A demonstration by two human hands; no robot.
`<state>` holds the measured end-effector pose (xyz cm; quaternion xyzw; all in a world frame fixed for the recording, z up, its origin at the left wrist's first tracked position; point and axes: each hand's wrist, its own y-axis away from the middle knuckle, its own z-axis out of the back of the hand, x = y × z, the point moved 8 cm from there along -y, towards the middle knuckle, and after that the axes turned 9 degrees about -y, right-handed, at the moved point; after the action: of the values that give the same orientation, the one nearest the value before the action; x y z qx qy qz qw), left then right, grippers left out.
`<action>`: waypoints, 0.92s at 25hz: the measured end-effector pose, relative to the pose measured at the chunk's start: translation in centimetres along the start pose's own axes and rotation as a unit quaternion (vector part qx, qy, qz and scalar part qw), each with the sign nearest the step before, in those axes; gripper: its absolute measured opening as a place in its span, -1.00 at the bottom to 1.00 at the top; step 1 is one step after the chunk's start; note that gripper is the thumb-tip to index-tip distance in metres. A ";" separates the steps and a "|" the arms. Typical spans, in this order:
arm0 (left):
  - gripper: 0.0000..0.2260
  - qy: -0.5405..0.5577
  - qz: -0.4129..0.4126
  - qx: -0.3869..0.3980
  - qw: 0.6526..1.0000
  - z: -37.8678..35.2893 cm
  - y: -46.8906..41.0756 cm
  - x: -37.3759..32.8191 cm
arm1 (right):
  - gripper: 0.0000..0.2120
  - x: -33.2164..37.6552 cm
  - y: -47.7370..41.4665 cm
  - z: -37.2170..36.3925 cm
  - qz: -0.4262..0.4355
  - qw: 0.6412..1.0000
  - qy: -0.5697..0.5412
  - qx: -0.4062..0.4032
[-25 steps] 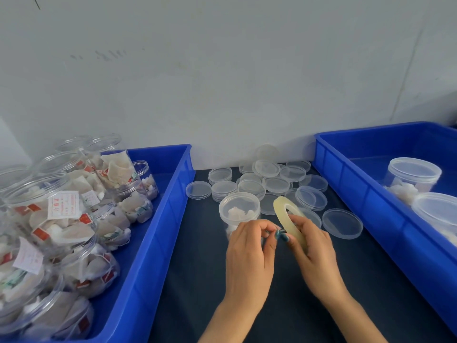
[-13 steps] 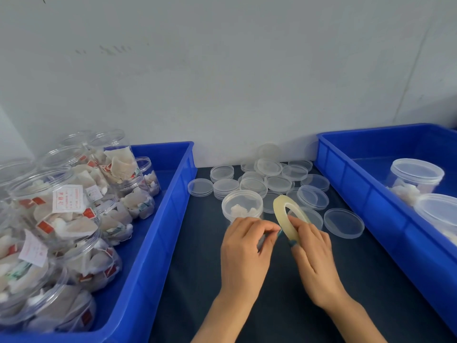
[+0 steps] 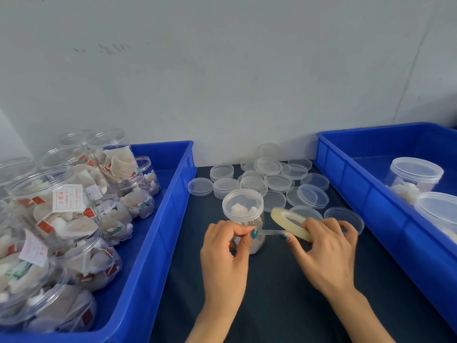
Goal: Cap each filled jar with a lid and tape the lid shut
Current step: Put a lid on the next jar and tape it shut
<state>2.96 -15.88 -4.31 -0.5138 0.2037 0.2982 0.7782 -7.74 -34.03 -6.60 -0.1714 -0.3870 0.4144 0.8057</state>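
On the dark mat [image 3: 272,293] between the left bin [image 3: 158,243] and the right bin [image 3: 358,189], I have one filled jar [image 3: 247,241] standing upright with its lid [image 3: 242,203] seated. It stands just behind my hands.

1. Grip state. My left hand [image 3: 226,253] pinches the free end of the tape strip [image 3: 268,232] between thumb and forefinger. My right hand [image 3: 326,251] grips the tape roll [image 3: 295,230], fingers curled over its rim. The strip runs short and nearly level between the two hands, in front of the jar wall and below the lid.

2. Step in hand, as I judge it: draw out a working length and anchor it across the seam of lid and jar.

3. Procedure.
- Hold the strip taut. Slack lets it fold and stick to itself.
- Raise the free end to the lid's skirt and press it down flat before unrolling further.
- Neither hand holds the jar. It looks light, and a sideways pull may tip or slide it, so I steady it with spare fingers of the left hand once the end is anchored.
- Feed from the roll along the seam, half the width on the lid and half on the jar.

4. Hazards. The loose lids [image 3: 277,181] lie close behind the jar, and the nearest one sits just past my right hand. Keep the adhesive side away from them.
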 end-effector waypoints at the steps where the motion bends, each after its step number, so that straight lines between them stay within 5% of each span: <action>1: -0.87 0.008 0.026 0.000 1.000 0.0 -0.1 0.9 | -0.53 0.1 0.2 -0.7 -0.003 1.000 -0.008 0.020; 5: -0.86 0.044 0.112 -0.009 0.993 0.0 0.2 3.8 | -0.76 0.2 0.0 -2.1 -0.041 0.997 -0.058 0.026; 17: -0.84 0.090 0.211 -0.044 0.972 -1.2 -0.6 7.5 | -0.62 1.4 -2.7 -4.0 -0.022 0.999 -0.004 0.038; 23: -0.69 0.184 0.223 0.075 0.954 -3.4 -2.6 10.2 | -0.69 1.6 -3.6 -4.7 0.010 0.999 -0.003 0.045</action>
<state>12.19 -17.16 -10.18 -0.4412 0.4749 0.3484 0.6770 -1.62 -34.70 -6.72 -0.1380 -0.3690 0.4398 0.8071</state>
